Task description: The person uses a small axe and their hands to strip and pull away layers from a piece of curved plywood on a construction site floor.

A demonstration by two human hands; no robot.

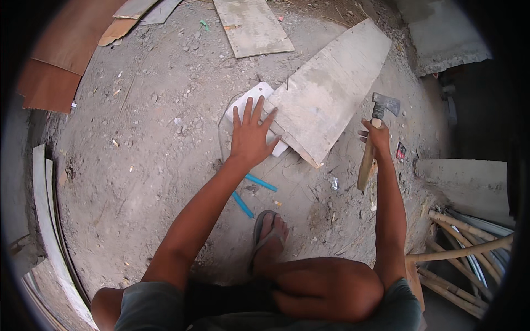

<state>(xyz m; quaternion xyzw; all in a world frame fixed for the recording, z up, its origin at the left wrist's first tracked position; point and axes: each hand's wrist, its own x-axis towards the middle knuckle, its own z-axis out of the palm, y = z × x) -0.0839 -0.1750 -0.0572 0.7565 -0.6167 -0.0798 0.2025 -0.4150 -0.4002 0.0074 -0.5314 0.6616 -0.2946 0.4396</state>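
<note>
My left hand point(252, 135) is spread flat over a white plastic piece point(252, 96) with holes near its end; its fingertips reach the near-left edge of a worn plywood board point(331, 94). Part of the white piece lies hidden under my hand and the board. A nail point(287, 83) stands up at the board's left edge. My right hand point(376, 135) is wrapped round the wooden handle of a hatchet point(365, 168), close below its dark metal head. The hatchet is upright in view, just right of the board and apart from it.
Two blue tubes point(260, 182) lie on the dirt before my sandalled foot point(270, 234). Another plywood piece point(254, 30) lies farther off. Brown sheets point(72, 44) are at the far left, bamboo poles point(469, 254) at the lower right, concrete blocks point(464, 185) along the right.
</note>
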